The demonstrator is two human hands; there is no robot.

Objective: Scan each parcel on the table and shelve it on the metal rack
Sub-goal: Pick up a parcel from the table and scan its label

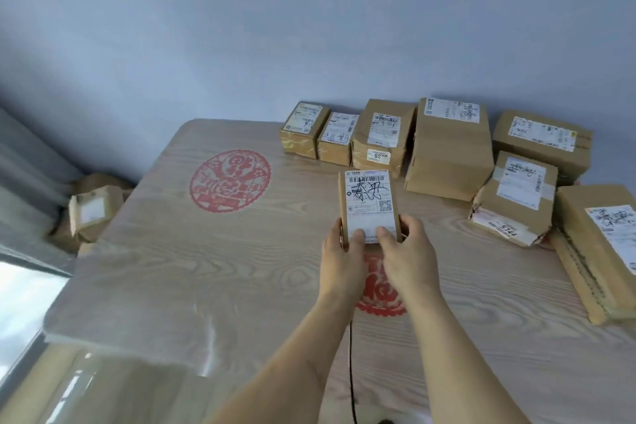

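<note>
Filling most of the view, one wood-grain table (213,279) is standing against a pale wall (241,27). Two red paper-cut designs are lying on its top: a round one (230,180) toward the far left, and a second one (378,289) that is partly showing beneath the person's wrists.

Seven brown cardboard parcels are resting on the table along its far and right sides. The long parcel (595,251) is lying at the right edge; a tall parcel (451,151) is standing at the back; a wide parcel (542,143) is sitting behind a torn parcel (512,198), whose lower label is reading 5144. Left of the tall one, a taped parcel (380,138) and two small boxes (303,129) and (336,139) are forming a row, touching or nearly touching. Every one is carrying a white shipping label.

An eighth, the held parcel (368,205), is being lifted above the table's middle, label facing up, with one barcode and one QR code visible. Two hands are gripping its near end: the left hand (342,262) is clasping the left edge with the thumb on the label, and the right hand (407,258) is clasping the right edge likewise.

One more box (93,213) is sitting off the table's left side, low by a grey curtain (27,169). One thin black cable (351,372) is running down between the forearms.
</note>
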